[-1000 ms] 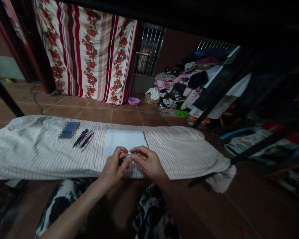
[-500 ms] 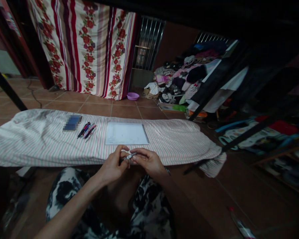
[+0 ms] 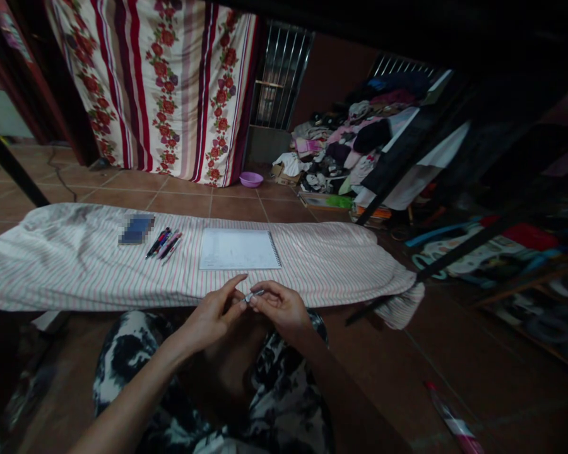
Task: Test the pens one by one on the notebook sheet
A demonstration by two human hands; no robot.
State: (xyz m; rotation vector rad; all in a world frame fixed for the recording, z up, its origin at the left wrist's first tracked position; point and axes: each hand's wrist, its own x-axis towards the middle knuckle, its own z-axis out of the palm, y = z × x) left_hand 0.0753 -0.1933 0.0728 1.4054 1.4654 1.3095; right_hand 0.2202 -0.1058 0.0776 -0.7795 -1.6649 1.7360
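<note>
My right hand (image 3: 284, 310) is closed, with the thumb and fingertips pinching a small silver nail clipper (image 3: 254, 294). The clipper's tip meets the thumb tip of my left hand (image 3: 218, 313). On that left hand the index finger stretches out and the thumb stands apart from it, while the other fingers are curled and partly hidden. Both hands are above my lap, just in front of the near edge of a cloth-covered surface. Beyond them lies a spiral notebook (image 3: 239, 248) with a pale page or cover.
Several pens (image 3: 163, 243) and a pixelated phone-like rectangle (image 3: 136, 229) lie on the striped cloth (image 3: 94, 277). A purple basin (image 3: 251, 180) sits on the tiled floor near a floral curtain (image 3: 161, 88). Heaped clothes (image 3: 345, 142) and a bottle (image 3: 452, 416) are to the right.
My left index finger has straightened and lifted away from the clipper. The clipper has shifted slightly right and now touches my left thumb tip. The view has tilted slightly.
</note>
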